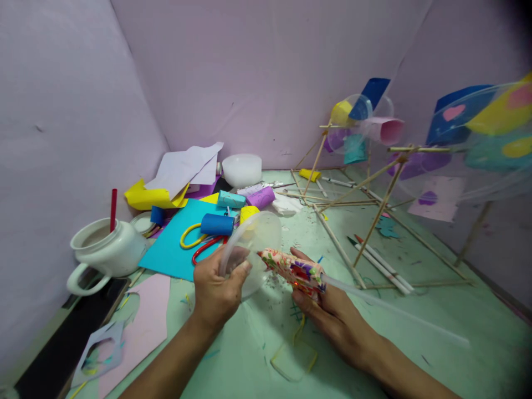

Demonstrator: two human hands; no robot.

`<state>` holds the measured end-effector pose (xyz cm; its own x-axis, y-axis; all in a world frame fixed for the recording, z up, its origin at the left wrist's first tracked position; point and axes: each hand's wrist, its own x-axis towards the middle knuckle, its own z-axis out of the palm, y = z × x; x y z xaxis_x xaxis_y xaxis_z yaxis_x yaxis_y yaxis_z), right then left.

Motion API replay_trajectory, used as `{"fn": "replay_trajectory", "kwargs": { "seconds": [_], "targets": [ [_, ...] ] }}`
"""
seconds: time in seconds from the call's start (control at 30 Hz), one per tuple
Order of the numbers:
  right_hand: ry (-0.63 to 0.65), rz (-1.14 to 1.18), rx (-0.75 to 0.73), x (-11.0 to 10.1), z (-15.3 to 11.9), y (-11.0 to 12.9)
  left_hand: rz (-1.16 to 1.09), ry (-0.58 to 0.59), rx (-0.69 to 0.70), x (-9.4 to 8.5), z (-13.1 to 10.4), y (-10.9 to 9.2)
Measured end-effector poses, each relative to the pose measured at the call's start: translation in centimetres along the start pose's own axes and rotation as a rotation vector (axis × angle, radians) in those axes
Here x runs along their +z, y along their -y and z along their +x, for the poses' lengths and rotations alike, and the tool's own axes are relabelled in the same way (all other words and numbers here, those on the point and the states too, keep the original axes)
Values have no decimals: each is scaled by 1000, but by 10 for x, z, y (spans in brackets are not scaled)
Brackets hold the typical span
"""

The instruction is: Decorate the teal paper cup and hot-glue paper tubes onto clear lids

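My left hand grips a round, translucent plastic bowl by its edge, thumb on the near side. The bowl is tilted up on its side above the table. In my right hand is a glue gun wrapped in a flower-patterned covering, with a small red light glowing on it. A long clear glue stick sticks out of its back toward the lower right. The gun's tip points left and sits close to the bowl; whether it touches cannot be made out.
Red and yellow scissor handles, paper rolls and blue paper lie behind my left hand. A white pot stands left, another bowl at the back. Stick frames bearing plastic discs with colored paper rise on the right, pencils beneath.
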<state>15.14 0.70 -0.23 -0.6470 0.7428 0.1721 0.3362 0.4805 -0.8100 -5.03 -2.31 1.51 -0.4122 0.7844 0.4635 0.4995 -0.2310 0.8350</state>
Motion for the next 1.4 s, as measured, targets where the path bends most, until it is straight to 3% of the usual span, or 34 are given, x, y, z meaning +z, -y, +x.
{"fn": "replay_trajectory", "kwargs": {
  "seconds": [1.1,1.4],
  "targets": [
    [-36,13,25,2,-1,-3,41,-11,7,0,-1,1],
    [-37,-84,10,2,3,-1,26,-10,-6,2,-1,0]
  ]
}}
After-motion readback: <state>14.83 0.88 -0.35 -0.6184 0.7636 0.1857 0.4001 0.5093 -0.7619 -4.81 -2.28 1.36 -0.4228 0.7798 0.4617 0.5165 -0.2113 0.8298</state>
